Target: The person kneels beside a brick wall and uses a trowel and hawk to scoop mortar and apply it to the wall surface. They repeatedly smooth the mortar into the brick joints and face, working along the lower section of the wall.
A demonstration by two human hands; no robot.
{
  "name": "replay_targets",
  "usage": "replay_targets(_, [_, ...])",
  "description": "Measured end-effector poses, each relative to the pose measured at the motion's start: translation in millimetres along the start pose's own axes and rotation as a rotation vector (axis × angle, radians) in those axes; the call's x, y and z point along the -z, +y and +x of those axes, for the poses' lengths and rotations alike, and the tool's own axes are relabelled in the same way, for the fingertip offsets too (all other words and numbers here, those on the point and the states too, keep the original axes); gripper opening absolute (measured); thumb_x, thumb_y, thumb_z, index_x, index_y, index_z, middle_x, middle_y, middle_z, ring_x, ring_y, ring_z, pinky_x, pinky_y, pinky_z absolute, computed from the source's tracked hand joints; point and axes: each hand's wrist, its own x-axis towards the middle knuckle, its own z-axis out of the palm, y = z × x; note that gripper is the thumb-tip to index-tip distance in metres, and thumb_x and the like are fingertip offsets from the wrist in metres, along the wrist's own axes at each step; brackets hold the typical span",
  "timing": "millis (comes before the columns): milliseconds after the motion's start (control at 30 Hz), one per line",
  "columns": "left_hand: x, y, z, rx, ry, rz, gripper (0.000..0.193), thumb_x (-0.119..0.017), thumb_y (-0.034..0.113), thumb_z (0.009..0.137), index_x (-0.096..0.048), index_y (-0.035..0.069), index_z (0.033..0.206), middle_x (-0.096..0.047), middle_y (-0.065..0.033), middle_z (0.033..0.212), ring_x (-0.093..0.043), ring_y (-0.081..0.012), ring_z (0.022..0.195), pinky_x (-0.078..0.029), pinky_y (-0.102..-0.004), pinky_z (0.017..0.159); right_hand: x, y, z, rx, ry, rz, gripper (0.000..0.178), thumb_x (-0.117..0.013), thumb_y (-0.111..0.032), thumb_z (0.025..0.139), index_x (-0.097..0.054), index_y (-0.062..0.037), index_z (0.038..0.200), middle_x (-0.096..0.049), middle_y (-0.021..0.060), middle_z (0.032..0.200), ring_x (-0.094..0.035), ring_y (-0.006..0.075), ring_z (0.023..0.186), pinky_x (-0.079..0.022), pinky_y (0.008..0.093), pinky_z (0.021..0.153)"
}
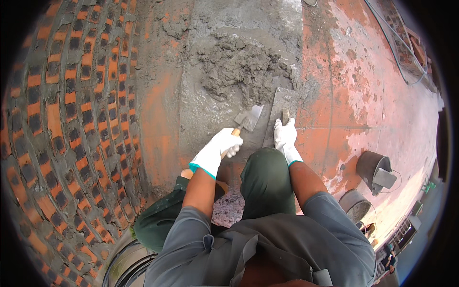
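Observation:
My left hand (220,148), in a white glove with a teal cuff, is closed around the wooden handle of a trowel (249,118). The trowel's metal blade points away from me, low over the wet mortar and just left of a plastering float. My right hand (286,137), gloved the same way, grips the handle of that float (282,100), a long flat board coated in grey mortar. Just beyond both tools lies a rough heap of wet grey mortar (244,67) on a smeared board or sheet.
A brick wall (71,119) with thick mortar joints rises on the left. Two buckets (368,165) stand at the right, one holding a flat grey piece. Black hoses (125,265) coil at the lower left. Another hose (397,43) runs along the far right. Reddish, mortar-stained floor (344,95) spreads rightward.

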Motion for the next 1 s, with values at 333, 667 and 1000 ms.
replay_targets(333, [-6, 106, -17, -0.398, 0.506, 0.33, 0.024, -0.073, 0.025, 0.098, -0.062, 0.004, 0.104, -0.067, -0.0103, 0.076, -0.065, -0.0182, 0.058, -0.053, -0.0337, 0.053, 1, -4, 1, -0.046, -0.038, 0.056, 0.054, -0.071, -0.035, 0.1, -0.056, 0.0015, 0.137, -0.069, 0.0312, 0.131, -0.067, 0.0469, 0.122, -0.052, 0.0513, 0.106])
replay_targets(667, [40, 82, -11, -0.537, 1.22, 1.058, 0.027, -0.068, 0.026, 0.099, -0.062, 0.006, 0.116, -0.075, -0.0226, 0.098, -0.076, -0.0435, 0.085, -0.062, -0.0522, 0.08, 5, -3, -1, -0.052, -0.057, 0.004, 0.051, -0.069, -0.035, 0.102, -0.054, 0.0001, 0.136, -0.063, 0.0333, 0.139, -0.063, 0.0472, 0.128, -0.05, 0.0517, 0.11])
replay_targets(1000, [-9, 24, 25, -0.399, 0.74, 1.285, 0.022, -0.068, 0.023, 0.095, -0.061, 0.008, 0.109, -0.075, -0.0233, 0.095, -0.076, -0.0439, 0.09, -0.061, -0.0546, 0.082, 7, -6, -2, -0.046, -0.053, -0.017, 0.05, -0.068, -0.035, 0.102, -0.054, 0.0003, 0.135, -0.066, 0.0328, 0.134, -0.066, 0.0479, 0.123, -0.052, 0.0525, 0.106])
